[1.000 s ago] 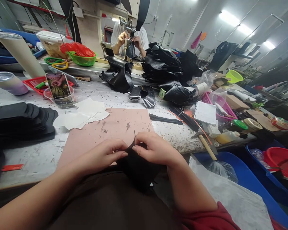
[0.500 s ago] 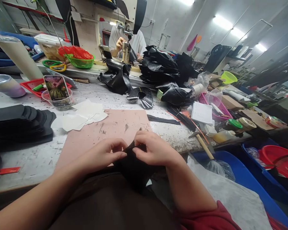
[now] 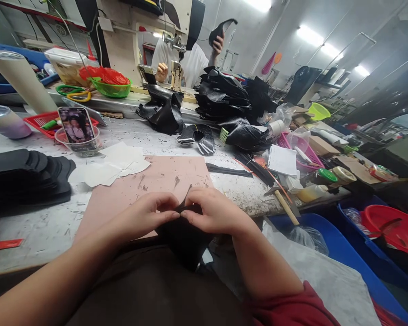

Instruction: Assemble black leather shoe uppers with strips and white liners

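Observation:
A black leather piece [image 3: 185, 242] hangs from my two hands at the front edge of the bench. Thumb and fingers of my left hand [image 3: 158, 210] pinch its upper edge. Close beside it, my right hand [image 3: 209, 210] pinches the same edge, the two thumbtips nearly touching. A narrow tip of the piece sticks up between the hands, while its lower part drops in front of my dark apron. Behind it lies a pinkish board [image 3: 170, 176] with dark scuffs, and white paper-like pieces [image 3: 117, 165] overlap its left corner.
Stacked black pieces [image 3: 27, 174] lie at the left. A phone [image 3: 76, 127] leans in a clear tub. Across the bench, a person's raised hand [image 3: 218, 44] holds a black piece beside a sewing machine [image 3: 177, 68]. A hammer [image 3: 287, 206] rests at the right edge, above blue bins [image 3: 313, 222].
My right hand has come slightly left, bringing the thumbs closer together on the leather edge. The co-worker across the bench has raised a black piece. The phone's picture has changed.

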Available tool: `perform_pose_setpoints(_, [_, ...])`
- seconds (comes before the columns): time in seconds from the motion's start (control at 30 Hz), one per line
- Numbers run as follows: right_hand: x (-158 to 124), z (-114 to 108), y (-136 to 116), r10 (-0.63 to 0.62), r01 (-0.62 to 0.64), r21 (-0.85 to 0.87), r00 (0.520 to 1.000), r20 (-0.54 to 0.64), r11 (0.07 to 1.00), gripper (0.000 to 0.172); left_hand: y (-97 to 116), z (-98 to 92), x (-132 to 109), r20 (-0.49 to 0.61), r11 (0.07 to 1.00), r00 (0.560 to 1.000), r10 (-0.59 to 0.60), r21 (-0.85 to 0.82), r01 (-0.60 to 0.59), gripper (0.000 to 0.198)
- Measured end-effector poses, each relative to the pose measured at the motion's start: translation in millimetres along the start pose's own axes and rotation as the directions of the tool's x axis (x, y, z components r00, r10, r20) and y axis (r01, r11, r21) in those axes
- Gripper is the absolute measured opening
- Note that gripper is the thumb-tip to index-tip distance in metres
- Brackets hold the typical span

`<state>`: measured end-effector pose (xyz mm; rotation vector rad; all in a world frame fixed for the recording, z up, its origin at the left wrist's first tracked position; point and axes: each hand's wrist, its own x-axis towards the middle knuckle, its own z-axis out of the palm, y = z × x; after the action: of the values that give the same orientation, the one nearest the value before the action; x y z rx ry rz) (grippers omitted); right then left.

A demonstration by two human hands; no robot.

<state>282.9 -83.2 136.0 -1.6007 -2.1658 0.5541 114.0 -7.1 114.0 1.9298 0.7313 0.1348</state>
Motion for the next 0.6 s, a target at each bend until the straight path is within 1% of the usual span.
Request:
perform_pose_setpoints(0.1, [0.1, -1.1, 2.5, -0.017, 0.017, 0.048, 1.000, -0.018, 0.999, 0.006, -0.1, -0.5, -0.4, 0.023, 1.000, 1.000, -0.007, 0.000, 0.007, 0.021])
perform_pose_setpoints(0.27, [1.8, -1.8, 9.0, -0.092, 0.083, 0.140, 0.994, 0.059, 0.987, 0.009, -0.6, -4.2, -1.0, 0.077, 0.997, 0.996, 0.054, 0.055, -0.058, 0.019])
perform_pose_setpoints(0.37, [3.2, -1.6, 11.9, -0.106, 0.092, 0.173, 0.992, 0.074, 0.981, 0.012, -0.3, -7.4, -0.1, 0.125, 0.993, 0.988, 0.093, 0.063, -0.102, 0.017])
perform_pose_setpoints(0.5, [4.2, 0.9, 10.4, -0.007, -0.003, 0.113, 0.996, 0.088, 0.994, 0.010, 2.8, -9.4, 2.6, 0.154, 0.986, 0.981, 0.120, 0.096, -0.136, 0.016])
perform_pose_setpoints(0.6, [4.4, 2.9, 6.7, 0.059, -0.062, 0.031, 0.993, 0.103, 0.998, 0.011, 5.6, -8.8, 5.2, 0.130, 0.976, 0.983, 0.131, 0.156, -0.151, 0.018])
